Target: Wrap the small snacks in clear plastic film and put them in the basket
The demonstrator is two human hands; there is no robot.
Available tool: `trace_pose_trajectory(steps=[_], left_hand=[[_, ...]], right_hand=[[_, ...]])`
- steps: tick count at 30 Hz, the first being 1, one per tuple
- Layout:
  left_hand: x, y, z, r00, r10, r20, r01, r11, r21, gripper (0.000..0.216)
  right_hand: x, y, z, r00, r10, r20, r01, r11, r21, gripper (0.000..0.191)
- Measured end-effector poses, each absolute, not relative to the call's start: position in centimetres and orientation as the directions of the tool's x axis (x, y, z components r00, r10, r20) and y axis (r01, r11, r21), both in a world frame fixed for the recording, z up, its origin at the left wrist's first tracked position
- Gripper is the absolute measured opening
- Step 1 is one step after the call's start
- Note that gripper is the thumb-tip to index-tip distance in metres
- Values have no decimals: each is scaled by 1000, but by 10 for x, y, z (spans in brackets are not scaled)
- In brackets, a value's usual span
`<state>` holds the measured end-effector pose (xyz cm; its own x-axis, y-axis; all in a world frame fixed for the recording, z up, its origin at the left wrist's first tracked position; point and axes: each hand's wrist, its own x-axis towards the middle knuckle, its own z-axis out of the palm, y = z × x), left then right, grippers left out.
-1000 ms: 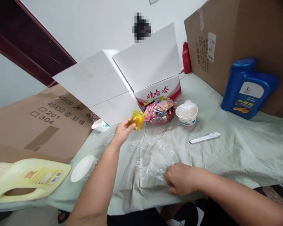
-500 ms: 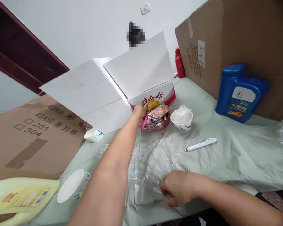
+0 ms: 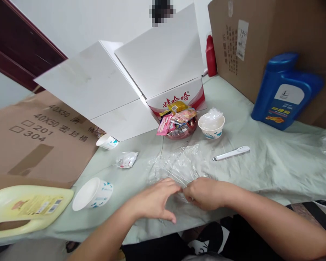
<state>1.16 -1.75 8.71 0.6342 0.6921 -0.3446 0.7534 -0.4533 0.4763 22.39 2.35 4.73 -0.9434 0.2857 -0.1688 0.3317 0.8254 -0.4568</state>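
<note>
A sheet of crumpled clear plastic film lies over the cloth at the front middle. My right hand has its fingers curled closed on the near edge of this film. Beside it, my left hand is open, thumb well apart from the fingers, its fingertips close to the right hand and over the film. Farther back, a reddish see-through bowl is heaped with small wrapped snacks. To the right of the bowl stands a paper cup with crumpled clear plastic in it.
A white utility knife lies on the right. On the left are a paper bowl on its side, a small packet and a yellow jug. Behind stand a white carton, a brown box and a blue bottle.
My left hand has come back from the snack bowl to the film beside my right hand. The view has tilted downward, and the small packet on the left now shows.
</note>
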Motion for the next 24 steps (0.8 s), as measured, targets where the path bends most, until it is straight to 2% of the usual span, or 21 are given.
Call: trace_pose_trajectory(steps=[3,5,8,11,12,14,15,16,18,20,24], left_hand=[[-11,-39,80,542,757,-366,813,-361,457,3],[-25,-44,78,510,786,-349,804,-291,519,9],[-37,-47,75,449,818,-360,789,-175,589,13],[-33,-50,67,425,825,-373,818,-175,547,56],[-30,-51,64,438,825,-357,828,-215,519,60],[-24,-52,60,482,820,-309,822,-300,484,33],[-22,-52,59,508,813,-283,804,-330,495,16],[-22,-52,58,536,805,-256,775,-348,527,9],[-27,-52,60,571,787,-234,710,-330,622,18],[-37,-50,61,539,795,-279,675,-210,707,22],[-57,-39,56,367,862,-350,527,117,842,29]], right_hand=[[233,31,53,-934,333,-128,347,768,-539,27],[241,37,57,-923,354,-151,376,752,-541,29],[252,44,62,-901,398,-174,430,764,-480,23],[259,44,67,-921,366,-135,382,776,-501,21],[260,42,68,-937,328,-122,339,766,-546,20],[262,38,71,-962,251,-107,259,715,-649,19],[263,37,73,-968,224,-110,236,680,-694,19],[264,36,74,-971,203,-124,227,638,-736,19],[266,38,76,-967,183,-174,247,536,-807,21],[269,44,76,-953,208,-218,291,448,-846,25],[276,64,71,-898,399,-182,371,468,-802,29]])
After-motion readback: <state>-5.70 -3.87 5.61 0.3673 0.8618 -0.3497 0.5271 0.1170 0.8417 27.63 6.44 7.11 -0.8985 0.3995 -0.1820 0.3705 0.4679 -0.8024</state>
